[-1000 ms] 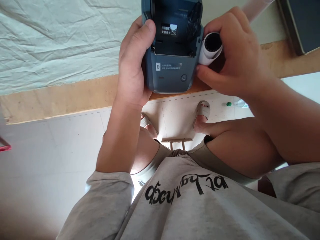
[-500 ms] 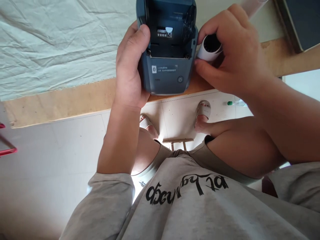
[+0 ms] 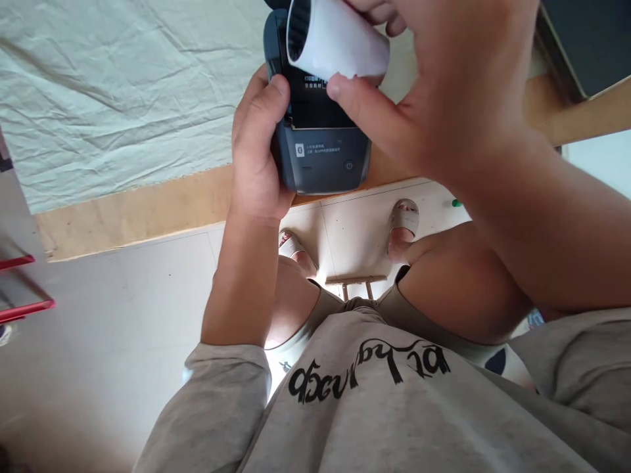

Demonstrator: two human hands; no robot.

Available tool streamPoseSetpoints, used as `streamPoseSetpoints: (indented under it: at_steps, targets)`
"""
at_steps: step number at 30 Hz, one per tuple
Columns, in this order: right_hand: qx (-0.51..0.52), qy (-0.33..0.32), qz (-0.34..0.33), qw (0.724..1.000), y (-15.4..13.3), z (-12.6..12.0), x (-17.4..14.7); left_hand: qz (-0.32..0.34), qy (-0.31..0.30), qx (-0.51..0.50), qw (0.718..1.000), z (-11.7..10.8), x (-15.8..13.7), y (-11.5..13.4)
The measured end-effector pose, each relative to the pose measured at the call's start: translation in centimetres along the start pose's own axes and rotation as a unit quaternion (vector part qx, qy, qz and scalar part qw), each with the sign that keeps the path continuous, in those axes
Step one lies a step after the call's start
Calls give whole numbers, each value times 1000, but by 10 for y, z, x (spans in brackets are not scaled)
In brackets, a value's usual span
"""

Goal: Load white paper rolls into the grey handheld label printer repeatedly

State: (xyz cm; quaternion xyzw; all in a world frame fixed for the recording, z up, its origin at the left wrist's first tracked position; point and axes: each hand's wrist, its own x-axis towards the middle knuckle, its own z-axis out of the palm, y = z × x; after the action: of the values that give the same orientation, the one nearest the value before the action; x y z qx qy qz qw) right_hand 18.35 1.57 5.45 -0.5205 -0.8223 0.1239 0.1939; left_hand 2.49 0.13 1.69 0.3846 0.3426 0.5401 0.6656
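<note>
A dark blue label printer (image 3: 323, 161), its lid up, is gripped along its left side by my left hand (image 3: 259, 138), thumb on the rim. Its black inner compartment faces me, partly covered by a white paper roll (image 3: 345, 46). My right hand (image 3: 434, 85) holds this roll tilted over the compartment, the dark hollow end pointing left. The right thumb presses near the roll's lower edge, while the other fingers curl behind it. A power button and small printed text show on the printer's front.
A table with a wrinkled pale cloth (image 3: 123, 92) and a bare wooden edge (image 3: 138, 213) lies under the printer. At the upper right is a dark flat object (image 3: 586, 46). Red-edged shelving (image 3: 24, 309) stands at the far left, above the tiled floor (image 3: 133, 295).
My right hand has lifted the paper roll from beside the printer's right side to above its compartment, turning it sideways. My left hand keeps its hold on the printer.
</note>
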Motion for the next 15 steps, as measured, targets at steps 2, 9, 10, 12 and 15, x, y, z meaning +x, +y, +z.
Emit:
streamPoseSetpoints:
  at_steps: [2, 9, 10, 12, 15]
  targets:
    - [-44, -6, -10, 999, -3, 1, 3, 1, -1, 5, 1000, -2, 0, -1]
    - [-11, 17, -133, 991, 3, 9, 10, 2, 1, 1, 1000, 0, 0, -2]
    - [-12, 20, -134, 991, 2, 8, 10, -1, -1, 1, 1000, 1, 0, -1]
    - [-16, 24, -134, 991, 0, 6, 8, 1, -15, 1, 1000, 1, 0, 0]
    - [-31, 8, -155, 987, -4, 5, 2, 17, -35, 9, 999, -3, 0, 0]
